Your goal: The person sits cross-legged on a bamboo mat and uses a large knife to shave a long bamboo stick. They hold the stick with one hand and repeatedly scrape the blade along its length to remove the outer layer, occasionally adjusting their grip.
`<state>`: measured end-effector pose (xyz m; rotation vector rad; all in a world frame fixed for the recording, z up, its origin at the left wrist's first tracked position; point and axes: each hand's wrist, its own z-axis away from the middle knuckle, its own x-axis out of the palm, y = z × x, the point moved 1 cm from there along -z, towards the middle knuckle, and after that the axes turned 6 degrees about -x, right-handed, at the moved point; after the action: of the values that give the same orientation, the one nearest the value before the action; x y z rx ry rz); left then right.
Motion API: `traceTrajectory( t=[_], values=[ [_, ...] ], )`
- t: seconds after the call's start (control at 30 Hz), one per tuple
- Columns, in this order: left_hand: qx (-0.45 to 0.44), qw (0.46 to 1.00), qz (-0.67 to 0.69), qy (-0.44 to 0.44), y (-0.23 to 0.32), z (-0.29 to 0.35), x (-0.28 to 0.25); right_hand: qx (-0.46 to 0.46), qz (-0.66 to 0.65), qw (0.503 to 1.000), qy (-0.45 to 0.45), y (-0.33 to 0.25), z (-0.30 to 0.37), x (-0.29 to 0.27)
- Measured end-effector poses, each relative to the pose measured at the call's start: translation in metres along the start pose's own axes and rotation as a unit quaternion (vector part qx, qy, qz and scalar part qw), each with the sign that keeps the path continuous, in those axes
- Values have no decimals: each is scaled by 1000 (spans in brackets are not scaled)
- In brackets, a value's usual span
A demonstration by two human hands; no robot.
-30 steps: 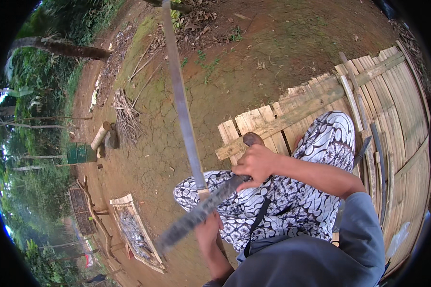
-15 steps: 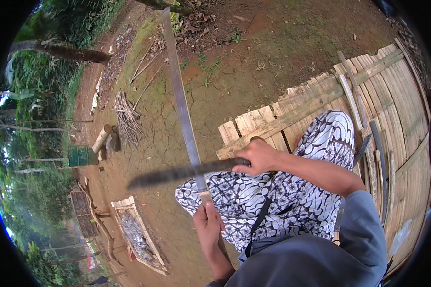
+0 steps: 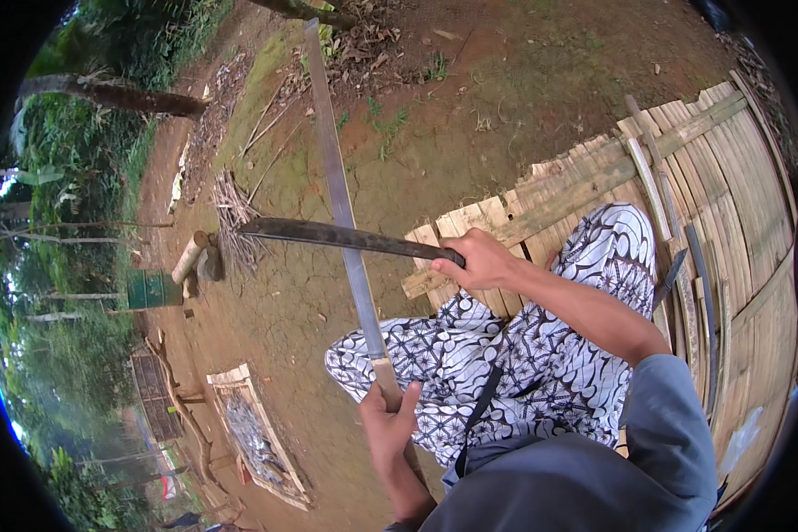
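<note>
Soft, diffuse daylight — sky glare through left-hand foliage (image 3: 80, 341); edges bowed, corners black.

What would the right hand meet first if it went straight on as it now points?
Setting aside the dark machete it grips, the right hand would probably meet the long flat strip held in the left hand; depth is unclear, so it might pass over.

Left of the left hand (image 3: 387, 426), air above the ground (image 3: 279, 324) is free, but ahead of that hand a long strip (image 3: 330, 151), crossed by the dark blade (image 3: 293, 230) in the right hand (image 3: 479, 259), bars the way, with patterned legs (image 3: 434, 346) between the hands and a slatted platform (image 3: 727, 213) to their right.
</note>
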<state>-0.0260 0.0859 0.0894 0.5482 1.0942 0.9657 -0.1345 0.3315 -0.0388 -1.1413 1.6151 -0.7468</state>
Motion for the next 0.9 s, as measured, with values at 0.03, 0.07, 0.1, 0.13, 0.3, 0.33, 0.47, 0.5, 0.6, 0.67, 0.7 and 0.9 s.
traceTrajectory(
  t=[0.03,0.07,0.1,0.13,0.3,0.33,0.47,0.5,0.6,0.67,0.7,0.9],
  values=[
    [2,1000,10,3,1,-1,2,-19,-5,1000,-13,-3,2,0],
    [3,1000,12,-4,5,-4,2,-38,-9,999,-25,-7,5,0],
    [9,1000,6,-9,7,-7,4,-55,-15,997,-42,-10,9,2],
    [15,1000,1,-15,9,-10,6,-132,4,990,-39,-12,13,4],
    [-21,999,-42,-19,-1,-15,8,-293,63,948,-104,-27,21,9],
    [4,997,-75,-14,-5,-15,7,-312,63,942,-108,-26,21,9],
    [93,991,-92,38,-9,-12,-1,-289,10,953,-88,-16,16,15],
    [103,991,-75,41,-1,-15,0,-279,24,957,-82,-14,15,13],
    [124,988,-90,35,-5,-24,-3,-266,58,961,-52,-13,14,9],
    [120,989,-82,28,-7,-25,-2,-279,57,958,-42,-22,19,10],
    [118,991,-56,36,-11,-23,3,-285,52,956,-40,-28,22,10],
    [-10,1000,-7,26,9,-7,12,-165,84,982,-37,-1,10,7]
  ],
)
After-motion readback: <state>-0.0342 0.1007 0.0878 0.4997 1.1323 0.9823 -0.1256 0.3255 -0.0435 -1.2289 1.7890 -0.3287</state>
